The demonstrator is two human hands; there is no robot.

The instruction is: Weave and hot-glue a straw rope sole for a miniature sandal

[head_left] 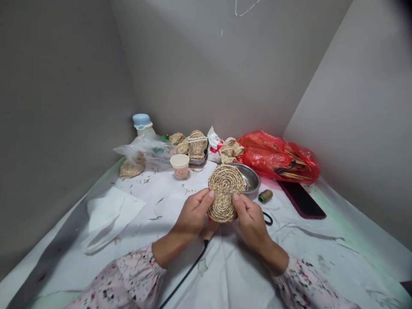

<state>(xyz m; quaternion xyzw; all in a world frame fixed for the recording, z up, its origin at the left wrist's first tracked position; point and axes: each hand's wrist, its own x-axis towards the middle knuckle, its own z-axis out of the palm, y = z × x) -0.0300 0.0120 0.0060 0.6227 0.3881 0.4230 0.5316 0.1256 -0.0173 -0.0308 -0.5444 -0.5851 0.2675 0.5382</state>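
Observation:
Between my hands is a woven straw sole-shaped piece (225, 193), coiled in two rounds with a narrower waist. My left hand (195, 210) grips its left edge at the waist, thumb on top. On the right edge, my right hand (251, 214) pinches it the same way. Beneath the piece and partly hidden lies a tool with a light wooden-looking handle (210, 230) and a black cord (186, 277). Behind it stands a steel bowl (252, 177), with straw bits inside. Black scissor handles (268, 219) show beside my right hand.
Further back are a white paper cup (180, 165), a clear plastic bag (151, 148), woven straw pieces (197, 145), a blue-lidded bottle (142, 122) and a red plastic bag (270, 156) of straw. Right lie a thread spool (265, 196) and a phone (302, 199); left, white paper (112, 214).

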